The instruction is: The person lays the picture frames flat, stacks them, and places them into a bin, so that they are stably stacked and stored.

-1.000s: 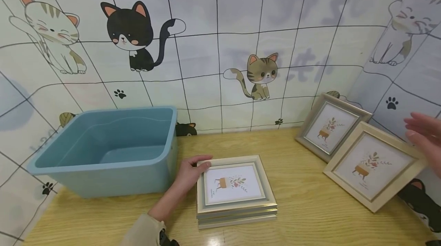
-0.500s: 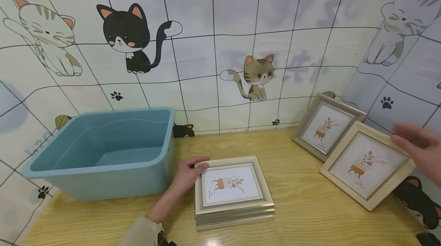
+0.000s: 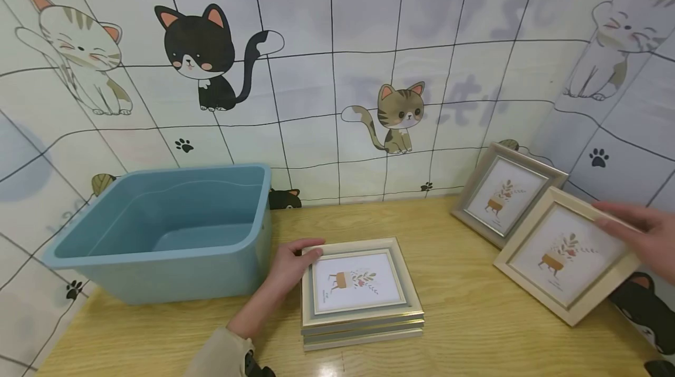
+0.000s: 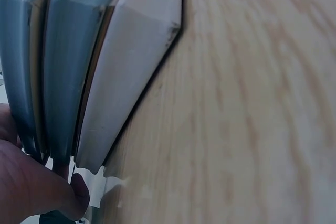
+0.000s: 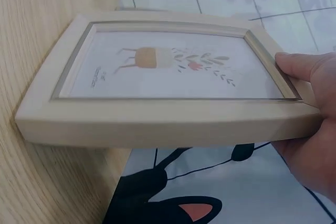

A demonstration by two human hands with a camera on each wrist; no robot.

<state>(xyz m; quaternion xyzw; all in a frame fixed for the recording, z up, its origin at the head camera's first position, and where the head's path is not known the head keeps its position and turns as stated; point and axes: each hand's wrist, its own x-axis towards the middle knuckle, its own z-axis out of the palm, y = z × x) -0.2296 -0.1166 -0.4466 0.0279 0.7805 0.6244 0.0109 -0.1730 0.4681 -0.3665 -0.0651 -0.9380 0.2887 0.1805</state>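
A stack of picture frames (image 3: 364,283) lies flat on the table, the top one cream with a plant print. My left hand (image 3: 291,267) grips the stack's far left corner, thumb on top; in the left wrist view its fingers (image 4: 79,195) reach round the frames' edges. On the right, a cream picture frame (image 3: 535,301) stands tilted on the table. My right hand (image 3: 645,239) holds it by its upper right edge, with the thumb (image 5: 296,65) on the front and the other fingers behind, mostly hidden. A silver-grey picture frame (image 3: 471,195) leans behind it, partly covered.
A blue plastic tub (image 3: 174,276) stands left of the stack, with nothing visible inside. The wooden table (image 3: 448,342) meets a wall covering (image 3: 306,84) printed with cats and grid lines at the back and right.
My right hand has come in leftward from the right and taken hold of the cream frame's upper right edge. My left hand has stayed on the stack.
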